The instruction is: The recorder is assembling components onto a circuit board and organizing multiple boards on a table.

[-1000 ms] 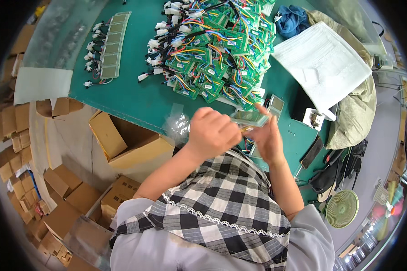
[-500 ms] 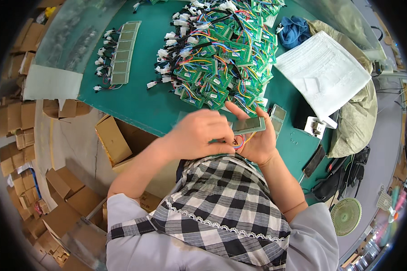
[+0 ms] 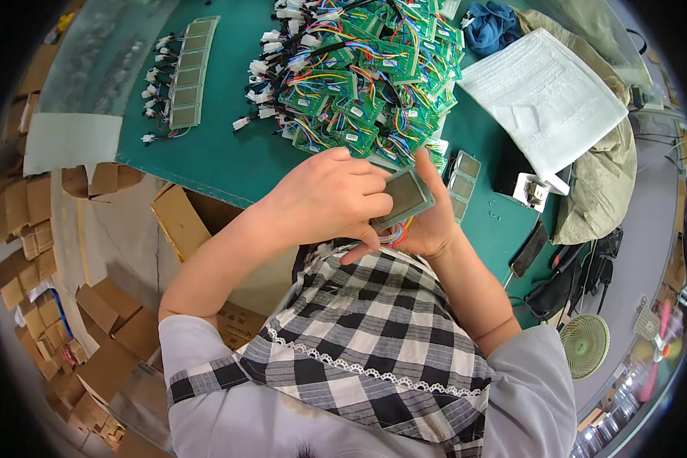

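Observation:
Over the table's near edge I hold a small display module (image 3: 404,200), a grey screen on a board with coloured wires below it. My right hand (image 3: 435,223) cradles it from behind and from the right, its thumb side along the edge. My left hand (image 3: 332,195) is closed at the module's left edge, fingers bent against it and thumb low near the wires. What the left fingertips pinch is partly hidden. Just beyond lies a big heap of green circuit boards (image 3: 359,99) with wires and white connectors.
Several display modules (image 3: 187,84) lie in a row on the green table (image 3: 206,164) at left. More modules (image 3: 463,179) sit right of my hand. White foam sheet (image 3: 546,99), blue cloth (image 3: 492,29), phone (image 3: 528,249) and small fan (image 3: 585,346) are at right; cardboard boxes (image 3: 111,313) at lower left.
The display module has tilted, with its screen now turned more toward me. My left hand has shifted against its left edge. The whole view has moved slightly.

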Motion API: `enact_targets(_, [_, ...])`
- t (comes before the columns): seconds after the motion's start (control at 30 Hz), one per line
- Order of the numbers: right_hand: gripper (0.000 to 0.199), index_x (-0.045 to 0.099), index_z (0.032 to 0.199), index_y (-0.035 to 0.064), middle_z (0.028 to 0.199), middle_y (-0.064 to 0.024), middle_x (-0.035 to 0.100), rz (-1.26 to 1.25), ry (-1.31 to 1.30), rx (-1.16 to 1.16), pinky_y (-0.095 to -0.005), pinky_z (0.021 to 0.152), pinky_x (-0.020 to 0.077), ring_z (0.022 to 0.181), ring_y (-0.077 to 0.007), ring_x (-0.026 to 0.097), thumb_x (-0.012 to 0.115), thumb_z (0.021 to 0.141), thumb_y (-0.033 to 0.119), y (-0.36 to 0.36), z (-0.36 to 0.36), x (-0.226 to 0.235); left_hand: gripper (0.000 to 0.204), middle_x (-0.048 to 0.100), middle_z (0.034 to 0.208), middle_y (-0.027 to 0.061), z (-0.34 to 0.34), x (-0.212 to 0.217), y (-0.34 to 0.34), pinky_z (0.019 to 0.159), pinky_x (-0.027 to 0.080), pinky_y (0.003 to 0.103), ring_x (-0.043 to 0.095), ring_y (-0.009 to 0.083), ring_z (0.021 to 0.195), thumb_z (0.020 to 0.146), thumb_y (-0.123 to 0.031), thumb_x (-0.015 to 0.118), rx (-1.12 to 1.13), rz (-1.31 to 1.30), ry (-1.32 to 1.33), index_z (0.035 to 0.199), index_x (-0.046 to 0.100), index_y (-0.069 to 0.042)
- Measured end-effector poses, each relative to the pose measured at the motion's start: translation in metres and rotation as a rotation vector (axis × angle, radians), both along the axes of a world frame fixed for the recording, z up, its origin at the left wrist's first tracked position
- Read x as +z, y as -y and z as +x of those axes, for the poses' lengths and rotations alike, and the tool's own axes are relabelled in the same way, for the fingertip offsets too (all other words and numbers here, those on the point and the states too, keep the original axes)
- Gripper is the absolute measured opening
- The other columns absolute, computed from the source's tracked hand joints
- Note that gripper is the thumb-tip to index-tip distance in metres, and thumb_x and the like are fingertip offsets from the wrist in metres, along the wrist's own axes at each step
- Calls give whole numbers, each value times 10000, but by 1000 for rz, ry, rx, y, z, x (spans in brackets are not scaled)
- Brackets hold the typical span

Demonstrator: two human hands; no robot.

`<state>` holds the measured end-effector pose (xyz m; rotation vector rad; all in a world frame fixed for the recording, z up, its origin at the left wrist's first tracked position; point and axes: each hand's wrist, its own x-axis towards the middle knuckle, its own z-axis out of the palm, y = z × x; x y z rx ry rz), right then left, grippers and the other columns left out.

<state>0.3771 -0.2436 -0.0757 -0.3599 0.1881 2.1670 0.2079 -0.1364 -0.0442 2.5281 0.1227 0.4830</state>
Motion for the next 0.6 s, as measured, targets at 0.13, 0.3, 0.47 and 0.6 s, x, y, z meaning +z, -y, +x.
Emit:
enact_targets(0.13, [849,344,1500,95,1468,-308,404,-10,-13,190,-880,846,326,1242,-668,416,310,945,737,-5,-5,1,330,552,738,-21,4,0,3,697,412,336,566,161,772,693,-371,774,-77,45,-123,693,537,-142])
enact_targets(0.3, [893,417,1417,-11,1295,-367,519,-47,-126,164,-841,786,413,1129,-713,466,286,947,737,-1,3,-12,344,521,701,-16,7,-6,0,649,392,331,537,167,716,708,-378,767,-124,-11,-36,690,515,-144])
enact_targets(0.47, [872,490,1312,-81,1176,-368,586,-15,6,238,-719,742,538,1076,-639,560,310,957,695,-2,6,-10,235,576,769,-15,1,-4,-1,704,450,343,586,165,790,764,-286,722,-77,15,-104,770,551,-125])
enact_targets(0.6, [780,490,1366,-53,1302,-275,552,174,398,314,-486,685,610,947,-405,681,518,907,577,2,12,-5,210,583,802,-8,-31,-20,-3,702,451,348,584,167,791,751,-251,706,-1,213,-42,800,545,-125])
